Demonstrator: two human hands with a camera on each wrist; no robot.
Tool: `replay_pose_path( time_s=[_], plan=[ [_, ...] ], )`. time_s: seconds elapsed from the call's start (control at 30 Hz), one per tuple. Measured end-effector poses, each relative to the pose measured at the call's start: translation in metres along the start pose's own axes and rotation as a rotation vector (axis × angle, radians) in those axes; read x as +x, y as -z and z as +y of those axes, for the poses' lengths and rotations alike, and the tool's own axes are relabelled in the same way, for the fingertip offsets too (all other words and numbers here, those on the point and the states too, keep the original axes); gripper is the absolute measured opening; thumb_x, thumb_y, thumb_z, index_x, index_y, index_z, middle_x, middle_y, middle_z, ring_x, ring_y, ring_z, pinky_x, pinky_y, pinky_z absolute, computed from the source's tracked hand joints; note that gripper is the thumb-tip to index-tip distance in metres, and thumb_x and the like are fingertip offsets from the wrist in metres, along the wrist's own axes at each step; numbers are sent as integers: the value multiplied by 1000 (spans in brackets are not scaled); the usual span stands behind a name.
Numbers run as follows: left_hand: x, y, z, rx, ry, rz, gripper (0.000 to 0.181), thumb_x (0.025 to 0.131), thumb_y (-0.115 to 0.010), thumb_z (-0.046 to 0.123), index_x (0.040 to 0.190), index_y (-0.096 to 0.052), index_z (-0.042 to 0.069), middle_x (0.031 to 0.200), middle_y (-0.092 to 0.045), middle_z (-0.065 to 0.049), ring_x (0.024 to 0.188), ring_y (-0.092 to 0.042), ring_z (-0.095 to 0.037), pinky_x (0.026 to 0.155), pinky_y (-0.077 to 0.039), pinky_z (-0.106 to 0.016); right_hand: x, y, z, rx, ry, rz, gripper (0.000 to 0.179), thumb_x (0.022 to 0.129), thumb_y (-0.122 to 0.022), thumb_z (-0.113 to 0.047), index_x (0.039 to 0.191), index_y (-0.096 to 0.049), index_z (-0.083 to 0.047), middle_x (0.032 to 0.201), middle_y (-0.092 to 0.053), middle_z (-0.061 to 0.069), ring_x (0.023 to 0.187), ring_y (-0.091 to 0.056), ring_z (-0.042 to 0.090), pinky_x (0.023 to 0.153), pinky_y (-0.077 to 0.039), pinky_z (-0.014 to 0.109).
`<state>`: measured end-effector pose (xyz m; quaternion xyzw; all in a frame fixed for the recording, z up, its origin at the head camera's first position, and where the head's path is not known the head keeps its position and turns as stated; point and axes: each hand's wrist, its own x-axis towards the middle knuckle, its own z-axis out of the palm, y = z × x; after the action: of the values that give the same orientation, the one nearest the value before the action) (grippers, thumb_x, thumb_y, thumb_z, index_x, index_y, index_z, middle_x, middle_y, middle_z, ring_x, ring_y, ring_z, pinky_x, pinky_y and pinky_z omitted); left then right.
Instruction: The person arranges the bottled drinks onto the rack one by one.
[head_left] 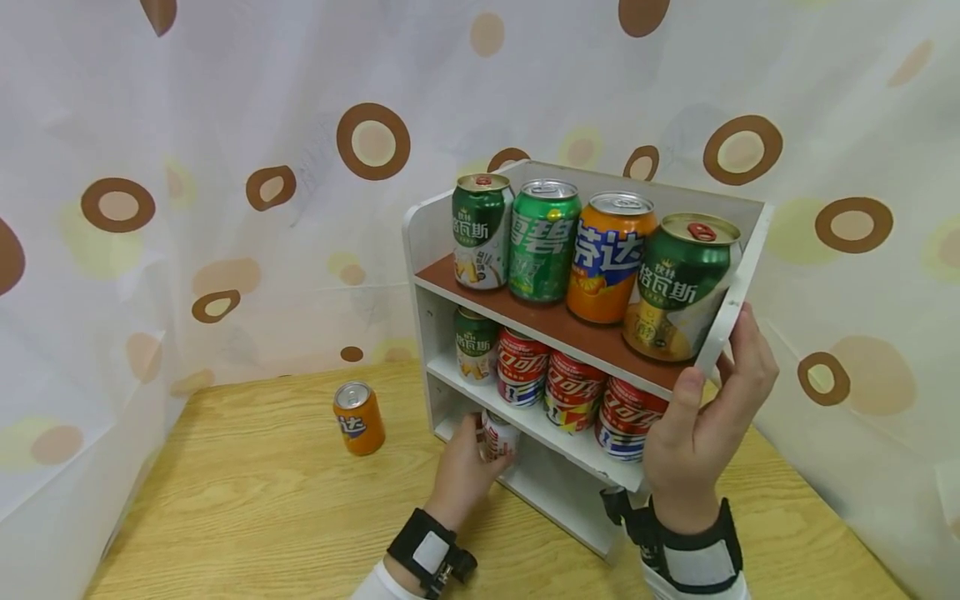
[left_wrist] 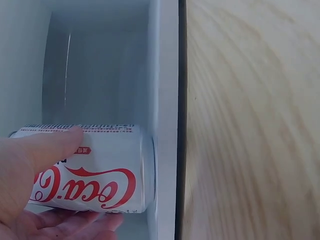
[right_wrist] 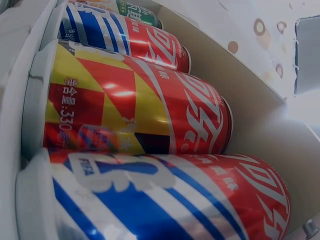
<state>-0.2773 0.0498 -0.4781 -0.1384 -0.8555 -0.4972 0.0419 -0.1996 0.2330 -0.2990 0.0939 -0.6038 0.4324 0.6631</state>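
A white Coca-Cola can (left_wrist: 100,170) stands at the left end of the bottom shelf of a small white rack (head_left: 558,487). My left hand (head_left: 467,462) grips it, thumb on one side and fingers round the other, its base at the shelf's front lip in the left wrist view. My right hand (head_left: 708,417) holds the rack's right side panel, thumb in front and fingers round the outer edge. Just left of that hand, a green-and-gold kvass can (head_left: 678,287) stands on the top shelf, and red cola cans (right_wrist: 135,100) fill much of the middle shelf.
Also on the top shelf are an orange Fanta can (head_left: 609,258), a green Sprite can (head_left: 543,242) and another kvass can (head_left: 480,233). A kvass can (head_left: 476,346) is at the middle shelf's left. Another Fanta can (head_left: 358,419) stands on the wooden table (head_left: 262,500), left of the rack.
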Motion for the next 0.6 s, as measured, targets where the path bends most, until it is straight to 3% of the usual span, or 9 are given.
replay_pose_path(
  time_s=[0.37,0.6],
  plan=[
    [-4,-13,12,24,-20,-25,67,85,-86,16,140,-50,2,131,-65,-15,120,-65,-31,101,-55,-46,2,-2,0,8,3,7,61,106,-49,-36,136,-42,17,142,-48,19,131,-43,27,110,-39,31],
    [-9,-25,18,88,-37,-40,69,82,-88,17,137,-52,-2,124,-66,-16,113,-67,-30,95,-58,-45,0,0,1,5,3,-1,59,106,-49,-34,136,-42,17,143,-48,19,132,-43,26,111,-39,31]
  ],
)
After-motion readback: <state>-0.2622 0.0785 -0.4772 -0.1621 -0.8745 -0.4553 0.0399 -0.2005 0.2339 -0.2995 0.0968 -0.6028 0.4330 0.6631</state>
